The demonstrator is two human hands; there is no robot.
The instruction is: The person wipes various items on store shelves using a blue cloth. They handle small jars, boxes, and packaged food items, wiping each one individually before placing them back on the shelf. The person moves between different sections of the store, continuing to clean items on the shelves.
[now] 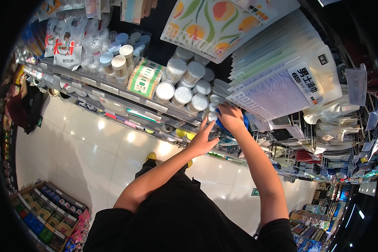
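My right hand [231,117] rests on a blue cloth [220,122] at the right end of the shelf's row of tubs; its fingertips are partly hidden, so its hold cannot be told. To its left, my left hand [203,141] reaches up with fingers spread and nothing seen in it, just below the shelf edge. Round clear tubs of white cotton swabs [182,95] stand close to both hands. Beside them lie green and white packets [145,78], then toothpick jars with pale lids [118,62]. Packaged bath towels [271,89] hang above my right hand.
A shelf edge with price tags [119,93] runs across in front. Plastic bags [68,47] stand at its left end. Hanging packs [337,138] crowd the right. A low display stand [47,217] is at lower left on the tiled floor. A person [26,105] is at far left.
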